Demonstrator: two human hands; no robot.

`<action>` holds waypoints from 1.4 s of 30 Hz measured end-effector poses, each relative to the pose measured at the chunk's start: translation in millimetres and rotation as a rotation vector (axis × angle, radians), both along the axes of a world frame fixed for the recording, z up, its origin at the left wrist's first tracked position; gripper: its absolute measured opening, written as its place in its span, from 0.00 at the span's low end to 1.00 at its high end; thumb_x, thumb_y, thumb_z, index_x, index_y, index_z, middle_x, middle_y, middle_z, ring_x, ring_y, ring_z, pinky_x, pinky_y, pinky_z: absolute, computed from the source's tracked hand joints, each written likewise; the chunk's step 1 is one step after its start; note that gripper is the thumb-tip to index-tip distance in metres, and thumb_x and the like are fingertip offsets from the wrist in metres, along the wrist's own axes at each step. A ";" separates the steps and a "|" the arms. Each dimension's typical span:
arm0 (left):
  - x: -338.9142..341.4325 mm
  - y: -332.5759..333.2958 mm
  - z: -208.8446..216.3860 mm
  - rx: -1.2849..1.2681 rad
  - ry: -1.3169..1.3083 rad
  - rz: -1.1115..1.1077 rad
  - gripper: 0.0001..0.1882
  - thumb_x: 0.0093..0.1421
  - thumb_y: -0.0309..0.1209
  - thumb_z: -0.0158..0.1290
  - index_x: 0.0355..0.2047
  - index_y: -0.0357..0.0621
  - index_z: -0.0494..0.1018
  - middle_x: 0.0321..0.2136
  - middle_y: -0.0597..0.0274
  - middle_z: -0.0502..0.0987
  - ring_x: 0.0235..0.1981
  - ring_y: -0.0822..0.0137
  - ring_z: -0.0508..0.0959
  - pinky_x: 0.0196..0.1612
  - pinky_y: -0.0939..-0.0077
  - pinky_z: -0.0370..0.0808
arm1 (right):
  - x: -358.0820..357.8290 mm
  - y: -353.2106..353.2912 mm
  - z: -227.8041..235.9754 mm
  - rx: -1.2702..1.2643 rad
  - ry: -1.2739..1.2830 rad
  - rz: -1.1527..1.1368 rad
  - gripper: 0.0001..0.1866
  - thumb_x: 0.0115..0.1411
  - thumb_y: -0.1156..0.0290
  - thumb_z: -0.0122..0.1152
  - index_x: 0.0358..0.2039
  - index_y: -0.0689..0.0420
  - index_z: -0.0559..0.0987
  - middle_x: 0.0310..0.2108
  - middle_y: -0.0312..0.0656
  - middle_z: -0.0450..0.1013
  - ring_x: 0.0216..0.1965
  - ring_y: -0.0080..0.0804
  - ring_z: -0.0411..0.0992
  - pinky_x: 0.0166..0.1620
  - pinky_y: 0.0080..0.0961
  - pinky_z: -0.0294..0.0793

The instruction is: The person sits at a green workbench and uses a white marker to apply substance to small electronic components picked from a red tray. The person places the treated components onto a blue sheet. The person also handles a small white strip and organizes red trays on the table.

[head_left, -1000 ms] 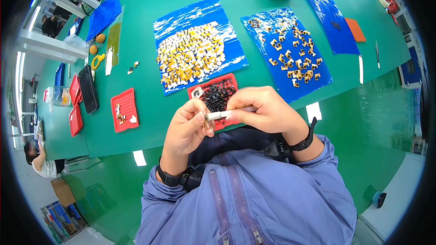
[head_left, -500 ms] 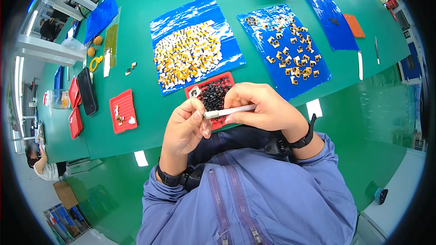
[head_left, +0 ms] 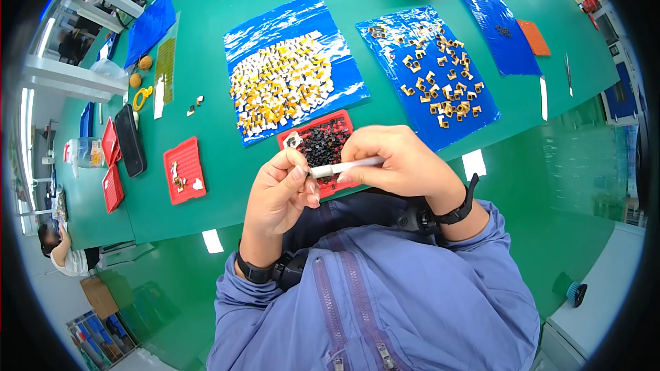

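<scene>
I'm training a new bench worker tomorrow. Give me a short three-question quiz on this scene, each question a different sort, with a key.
1. True or false: the right hand holds a white pen-like tool.
2. Multiple choice: the red tray of small black parts lies A) on a blue sheet, B) on the green table just beyond the hands, C) on the orange block.
3. Fill in: the yellow-and-white pieces lie on a ____ plastic sheet.

Key: 1 true; 2 B; 3 blue.
</scene>
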State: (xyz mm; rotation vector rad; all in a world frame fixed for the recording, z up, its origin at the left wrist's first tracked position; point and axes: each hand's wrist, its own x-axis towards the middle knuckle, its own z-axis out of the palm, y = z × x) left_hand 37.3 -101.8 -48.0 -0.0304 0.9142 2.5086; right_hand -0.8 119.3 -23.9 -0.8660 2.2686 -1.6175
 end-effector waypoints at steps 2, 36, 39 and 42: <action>-0.5 0.3 -0.1 -0.081 0.041 0.019 0.07 0.65 0.30 0.47 0.34 0.40 0.64 0.22 0.60 0.72 0.23 0.69 0.77 0.26 0.80 0.76 | -0.3 0.4 -1.8 -0.004 0.107 -0.079 0.05 0.53 0.74 0.64 0.27 0.59 0.77 0.22 0.38 0.70 0.21 0.24 0.67 0.25 0.22 0.65; 8.3 4.8 12.8 -1.226 1.463 0.424 0.09 0.43 0.21 0.61 0.27 0.37 0.76 0.30 0.52 0.79 0.33 0.56 0.81 0.38 0.65 0.78 | 26.4 -13.7 -24.3 -0.175 0.677 -0.132 0.10 0.44 0.76 0.67 0.31 0.58 0.81 0.27 0.39 0.75 0.24 0.31 0.74 0.24 0.23 0.71; 7.8 1.0 16.2 -1.291 1.384 0.443 0.12 0.42 0.20 0.64 0.29 0.37 0.76 0.30 0.51 0.79 0.34 0.55 0.81 0.42 0.62 0.77 | 16.4 5.8 -20.2 -0.066 0.715 -0.251 0.10 0.45 0.78 0.67 0.31 0.59 0.80 0.26 0.39 0.75 0.24 0.32 0.74 0.24 0.25 0.71; 6.5 -15.3 22.7 -1.401 1.356 0.458 0.11 0.43 0.19 0.63 0.29 0.38 0.75 0.30 0.53 0.79 0.35 0.55 0.80 0.43 0.60 0.76 | -1.0 42.6 -8.5 0.178 0.717 -0.518 0.08 0.45 0.79 0.66 0.28 0.58 0.79 0.23 0.40 0.73 0.22 0.33 0.72 0.24 0.26 0.71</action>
